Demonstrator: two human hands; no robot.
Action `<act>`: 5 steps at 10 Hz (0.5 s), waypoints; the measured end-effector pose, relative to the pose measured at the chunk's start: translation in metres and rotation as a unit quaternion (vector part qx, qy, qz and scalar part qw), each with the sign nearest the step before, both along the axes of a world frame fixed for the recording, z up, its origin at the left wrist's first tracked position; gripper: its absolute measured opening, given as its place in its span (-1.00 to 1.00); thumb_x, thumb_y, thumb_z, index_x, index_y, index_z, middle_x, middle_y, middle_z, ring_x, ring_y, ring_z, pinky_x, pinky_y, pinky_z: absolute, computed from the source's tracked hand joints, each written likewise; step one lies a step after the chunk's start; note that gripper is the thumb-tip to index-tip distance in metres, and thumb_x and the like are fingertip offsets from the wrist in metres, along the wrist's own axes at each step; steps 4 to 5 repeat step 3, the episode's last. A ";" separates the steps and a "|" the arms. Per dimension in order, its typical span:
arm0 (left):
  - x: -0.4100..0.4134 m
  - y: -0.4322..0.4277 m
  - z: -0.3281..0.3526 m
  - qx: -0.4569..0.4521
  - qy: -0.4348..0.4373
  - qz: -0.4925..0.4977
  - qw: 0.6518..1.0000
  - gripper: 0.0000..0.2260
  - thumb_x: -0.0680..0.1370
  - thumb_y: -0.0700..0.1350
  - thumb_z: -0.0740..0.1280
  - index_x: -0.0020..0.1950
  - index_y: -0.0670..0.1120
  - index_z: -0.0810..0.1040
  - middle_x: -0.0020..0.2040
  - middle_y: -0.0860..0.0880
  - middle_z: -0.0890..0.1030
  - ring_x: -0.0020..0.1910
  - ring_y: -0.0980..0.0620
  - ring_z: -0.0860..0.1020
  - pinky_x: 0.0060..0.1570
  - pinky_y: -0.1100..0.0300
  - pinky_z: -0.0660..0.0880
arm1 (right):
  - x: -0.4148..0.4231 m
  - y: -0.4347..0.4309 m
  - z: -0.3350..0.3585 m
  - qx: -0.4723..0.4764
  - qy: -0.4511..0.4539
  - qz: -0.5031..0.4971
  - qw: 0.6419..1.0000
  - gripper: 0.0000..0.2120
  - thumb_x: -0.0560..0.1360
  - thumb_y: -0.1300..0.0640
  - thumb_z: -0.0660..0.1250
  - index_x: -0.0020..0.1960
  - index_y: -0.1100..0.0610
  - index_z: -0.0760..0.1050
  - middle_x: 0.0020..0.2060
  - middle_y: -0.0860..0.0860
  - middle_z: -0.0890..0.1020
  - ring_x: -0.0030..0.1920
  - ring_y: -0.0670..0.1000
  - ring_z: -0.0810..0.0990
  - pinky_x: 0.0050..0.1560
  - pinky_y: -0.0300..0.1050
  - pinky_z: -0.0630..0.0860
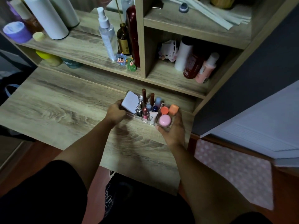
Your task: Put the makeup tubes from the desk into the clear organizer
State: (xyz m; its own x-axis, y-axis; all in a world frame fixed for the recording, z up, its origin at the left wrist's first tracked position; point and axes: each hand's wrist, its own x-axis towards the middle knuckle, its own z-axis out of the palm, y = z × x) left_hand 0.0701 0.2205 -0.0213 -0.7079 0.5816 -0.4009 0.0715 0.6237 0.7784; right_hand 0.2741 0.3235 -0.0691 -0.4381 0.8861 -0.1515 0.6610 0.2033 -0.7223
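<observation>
Your left hand point(115, 112) grips one end of the clear organizer point(146, 120), your right hand point(174, 131) cups the other; slim tubes point(144, 96) stand upright inside, above the woodgrain surface point(64, 102), its clear walls barely visible

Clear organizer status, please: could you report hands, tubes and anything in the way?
Left hand and right hand gripping the ends of the clear organizer. Makeup tubes standing inside. No tubes on the visible desk. Nothing obstructing.
</observation>
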 end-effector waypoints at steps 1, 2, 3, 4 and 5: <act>0.000 -0.001 0.004 -0.017 0.023 -0.014 0.999 -0.49 0.41 -0.39 0.19 0.35 -0.13 0.35 0.20 -0.23 0.56 0.19 -0.19 0.51 0.10 0.07 0.45 | 0.000 -0.003 0.006 -0.020 -0.017 0.009 1.000 0.08 0.26 -0.02 0.57 0.52 0.08 -0.07 0.43 0.12 0.36 0.38 0.19 0.40 0.33 0.15 0.43; 0.013 -0.010 0.008 -0.026 0.033 -0.011 0.999 -0.39 0.44 -0.37 0.21 0.47 -0.20 0.11 0.34 -0.28 0.44 0.30 -0.22 0.43 0.26 -0.02 0.42 | 0.004 -0.008 0.012 -0.037 -0.061 0.021 0.997 0.12 0.30 0.01 0.55 0.54 0.12 -0.19 0.54 0.17 0.10 0.51 0.21 0.16 0.47 0.17 0.23; 0.022 -0.020 0.007 -0.023 0.052 -0.005 0.998 -0.37 0.46 -0.30 0.27 0.47 -0.24 0.08 0.36 -0.28 0.42 0.33 -0.23 0.41 0.33 -0.08 0.38 | 0.012 -0.016 0.017 -0.029 -0.105 0.040 0.993 0.06 0.36 0.08 0.50 0.54 0.14 -0.21 0.56 0.17 -0.01 0.54 0.19 0.03 0.53 0.14 0.10; 0.022 -0.020 0.007 -0.023 0.052 -0.005 0.998 -0.37 0.46 -0.30 0.27 0.47 -0.24 0.08 0.36 -0.28 0.42 0.33 -0.23 0.41 0.33 -0.08 0.38 | 0.012 -0.016 0.017 -0.029 -0.105 0.040 0.993 0.06 0.36 0.08 0.50 0.54 0.14 -0.21 0.56 0.17 -0.01 0.54 0.19 0.03 0.53 0.14 0.10; 0.022 -0.020 0.007 -0.023 0.052 -0.005 0.998 -0.37 0.46 -0.30 0.27 0.47 -0.24 0.08 0.36 -0.28 0.42 0.33 -0.23 0.41 0.33 -0.08 0.38 | 0.012 -0.016 0.017 -0.029 -0.105 0.040 0.993 0.06 0.36 0.08 0.50 0.54 0.14 -0.21 0.56 0.17 -0.01 0.54 0.19 0.03 0.53 0.14 0.10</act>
